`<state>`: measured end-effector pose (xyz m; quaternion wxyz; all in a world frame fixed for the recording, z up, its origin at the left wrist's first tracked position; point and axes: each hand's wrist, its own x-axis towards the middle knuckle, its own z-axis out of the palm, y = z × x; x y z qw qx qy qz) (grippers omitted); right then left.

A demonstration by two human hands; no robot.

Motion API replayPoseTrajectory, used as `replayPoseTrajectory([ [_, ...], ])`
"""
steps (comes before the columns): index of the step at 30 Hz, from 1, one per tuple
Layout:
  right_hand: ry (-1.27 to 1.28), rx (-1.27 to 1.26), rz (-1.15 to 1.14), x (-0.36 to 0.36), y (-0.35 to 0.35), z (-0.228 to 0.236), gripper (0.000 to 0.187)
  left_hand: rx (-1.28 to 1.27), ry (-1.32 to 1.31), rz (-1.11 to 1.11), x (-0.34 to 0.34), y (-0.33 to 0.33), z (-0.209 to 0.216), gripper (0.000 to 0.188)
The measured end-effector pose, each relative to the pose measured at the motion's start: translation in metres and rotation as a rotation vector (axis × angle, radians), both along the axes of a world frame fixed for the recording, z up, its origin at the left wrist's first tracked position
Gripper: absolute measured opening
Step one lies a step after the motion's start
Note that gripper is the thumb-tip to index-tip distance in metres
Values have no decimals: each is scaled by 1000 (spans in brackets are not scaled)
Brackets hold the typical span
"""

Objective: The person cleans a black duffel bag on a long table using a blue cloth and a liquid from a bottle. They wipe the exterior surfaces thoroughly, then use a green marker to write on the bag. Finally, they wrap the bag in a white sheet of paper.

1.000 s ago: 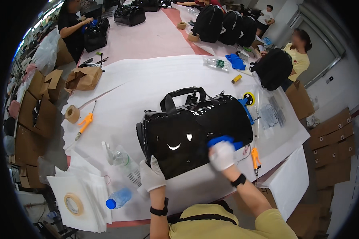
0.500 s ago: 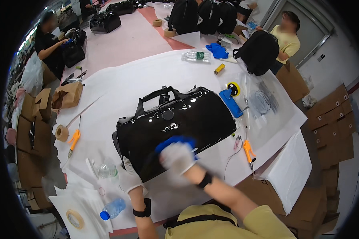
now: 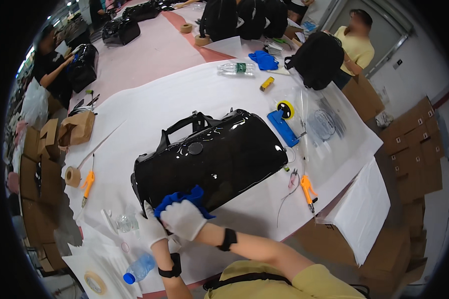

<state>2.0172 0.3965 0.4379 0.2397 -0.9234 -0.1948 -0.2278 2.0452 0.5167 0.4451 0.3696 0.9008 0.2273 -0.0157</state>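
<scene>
A shiny black duffel bag (image 3: 209, 167) lies on the white-covered table in front of me, its handles toward the far side. My right hand (image 3: 185, 220), in a white glove, is closed around a blue cloth (image 3: 187, 198) and presses it on the bag's near left part. Also gloved in white, my left hand (image 3: 151, 228) grips the bag's near left corner, close beside the right hand. Part of its fingers is hidden against the bag.
Right of the bag lie a blue tape dispenser (image 3: 283, 128) and an orange air gun (image 3: 308, 188). To the left are another orange air gun (image 3: 88, 183), a tape roll (image 3: 73, 176) and a blue-capped bottle (image 3: 139, 269). A black backpack (image 3: 318, 61) stands at the far right by a co-worker.
My right hand has moved left and nearer to me with the blue cloth, ending beside my left hand. The left hand stays at the bag's corner.
</scene>
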Motion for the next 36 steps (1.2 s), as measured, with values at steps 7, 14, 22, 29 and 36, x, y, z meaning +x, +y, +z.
replayPoseTrajectory([
  [7, -21, -268, -695, -15, -170, 27, 20, 150, -277, -71, -56, -7, -13, 38],
  [14, 164, -112, -393, 31, -135, 56, 19, 109, -377, -25, -93, 5, -50, 44],
  [22, 40, -215, -808, -32, -200, 41, 17, 120, -460, -117, -90, 2, -37, 40],
  [29, 89, 23, -230, -6, -163, 74, 17, 76, -482, -71, -115, 7, -66, 51],
  [36, 380, -168, 112, 28, -145, 82, 16, 110, -391, -65, -117, 18, -69, 47],
])
